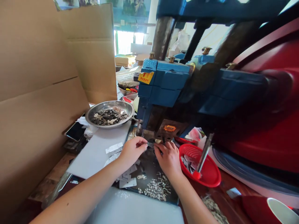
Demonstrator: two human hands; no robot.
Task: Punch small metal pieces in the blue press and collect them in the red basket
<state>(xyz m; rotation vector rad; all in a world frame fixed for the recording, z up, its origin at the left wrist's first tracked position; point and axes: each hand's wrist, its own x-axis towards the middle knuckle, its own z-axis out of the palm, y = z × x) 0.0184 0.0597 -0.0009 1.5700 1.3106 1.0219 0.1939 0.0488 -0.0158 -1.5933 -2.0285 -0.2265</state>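
Under the head of a blue press [163,81], both my hands meet at the die area. My left hand [133,150] pinches one end of a small flat metal piece [150,144] between thumb and fingertips. My right hand [167,157] is at the other side of the piece, its fingers bent against the tooling; what they hold, if anything, is hidden. Below my hands, small shiny metal parts [158,188] lie heaped on the dark press bed [153,165]. Flat pale plates [128,183] lie beside my left wrist.
A steel bowl [109,124] of flat metal pieces stands at left on a white board [93,155]. Cardboard [35,93] walls the left side. A red basket [210,180] with plates and a metal lever [205,152] sit right of my right hand. A large red wheel guard [261,140] stands at far right.
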